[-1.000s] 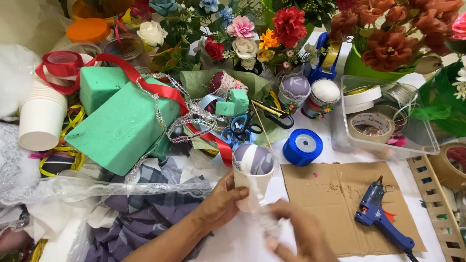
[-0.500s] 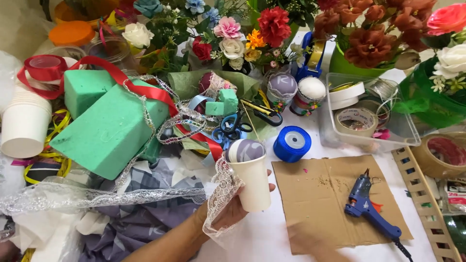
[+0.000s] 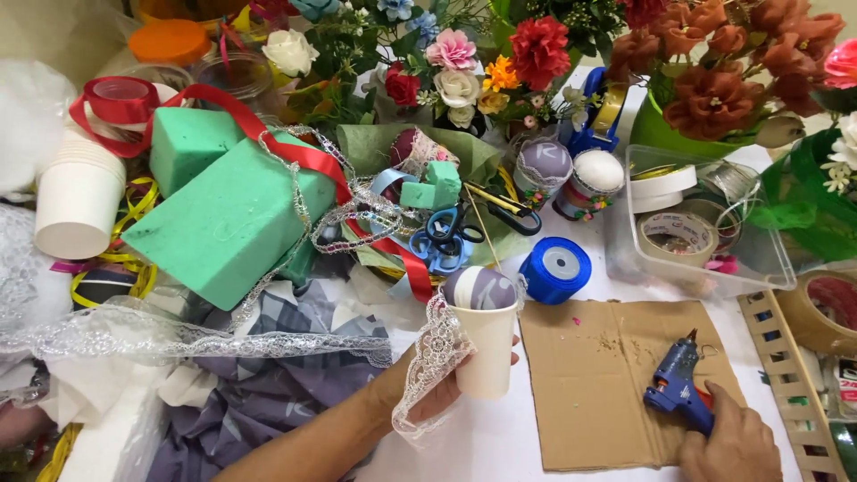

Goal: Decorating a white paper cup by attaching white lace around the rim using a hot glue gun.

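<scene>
The left hand [image 3: 446,388] is keeping its grip clamped around a white paper cup [image 3: 486,353] holding a purple ball [image 3: 479,287], with white lace trim [image 3: 427,357] draped over the fingers. The right hand [image 3: 732,442] is closing on the blue glue gun [image 3: 677,384] lying on the cardboard sheet [image 3: 594,393], near the worktop's front edge. Beyond the cardboard, a clear plastic tub [image 3: 768,268] is holding tape rolls [image 3: 665,234]; a blue ribbon spool [image 3: 555,268] is sitting between cup and tub. Green foam blocks [image 3: 223,223] are crowding the left side.

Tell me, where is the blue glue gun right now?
In the head view, the blue glue gun lies lower right on the cardboard sheet, under the right hand.
</scene>
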